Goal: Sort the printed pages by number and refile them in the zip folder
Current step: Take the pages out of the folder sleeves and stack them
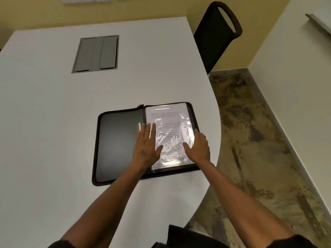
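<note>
A black zip folder (114, 145) lies open on the white table, near its curved right edge. Its left half is a bare dark panel. On its right half lies a printed page (168, 120) inside a shiny, crinkled plastic sleeve. My left hand (147, 145) lies flat with straight fingers over the spine and the sleeve's left edge. My right hand (198, 145) rests flat on the sleeve's right edge, fingers straight and thumb spread inward. Neither hand grips anything.
The white table (53, 113) has a grey cable hatch (96, 53) set in it at the back. A black chair (217, 33) stands beyond the table's right side. Mottled floor (259, 140) runs along the right, beside a pale wall.
</note>
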### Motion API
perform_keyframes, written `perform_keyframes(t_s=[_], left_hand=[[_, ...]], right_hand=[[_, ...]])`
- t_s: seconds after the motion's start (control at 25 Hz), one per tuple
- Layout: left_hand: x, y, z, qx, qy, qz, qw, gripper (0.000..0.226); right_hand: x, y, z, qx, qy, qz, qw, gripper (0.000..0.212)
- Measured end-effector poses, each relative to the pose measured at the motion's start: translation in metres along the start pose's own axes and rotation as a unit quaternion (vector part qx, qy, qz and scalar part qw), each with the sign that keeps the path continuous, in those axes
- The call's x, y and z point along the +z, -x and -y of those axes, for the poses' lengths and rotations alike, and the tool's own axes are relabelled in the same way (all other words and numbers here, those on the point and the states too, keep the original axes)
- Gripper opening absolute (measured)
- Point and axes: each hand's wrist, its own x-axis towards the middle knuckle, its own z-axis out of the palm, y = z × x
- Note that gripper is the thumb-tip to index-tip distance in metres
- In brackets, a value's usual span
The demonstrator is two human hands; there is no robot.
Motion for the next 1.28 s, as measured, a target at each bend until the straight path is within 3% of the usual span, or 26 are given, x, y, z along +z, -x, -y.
perform_keyframes(t_s=[0.24,0.32,0.44,0.68,0.8,0.96,1.16,1.28], left_hand=[[0.042,0.009,-0.009,0.003,-0.026,0.129,0.991,0.072],[0.053,0.008,-0.008,0.011,-0.020,0.178,0.984,0.065],[0.067,0.014,-0.010,0.010,-0.018,0.213,0.977,0.065],[0.076,0.017,-0.012,-0.003,-0.011,0.210,0.978,0.065],[0.074,0.018,-0.011,0.000,-0.008,0.209,0.978,0.061],[0.069,0.020,-0.011,0.020,-0.016,0.200,0.980,0.056],[0.067,0.028,-0.012,0.029,0.027,0.167,0.985,0.041],[0.061,0.030,-0.010,0.030,0.056,0.137,0.989,0.018]], right_hand=[[0.009,-0.008,-0.016,0.063,0.124,0.110,0.984,0.054],[0.008,-0.009,-0.017,0.053,0.116,0.109,0.986,0.046],[0.007,-0.010,-0.022,0.053,0.112,0.090,0.988,0.053],[0.010,-0.013,-0.028,0.077,-0.022,0.030,0.996,0.055],[0.009,-0.011,-0.027,0.114,-0.065,0.005,0.991,0.037],[0.007,-0.007,-0.031,0.118,-0.036,-0.038,0.992,0.008],[0.008,0.000,-0.037,0.074,-0.015,-0.098,0.992,0.019],[0.005,0.000,-0.035,0.104,-0.129,-0.084,0.983,0.024]])
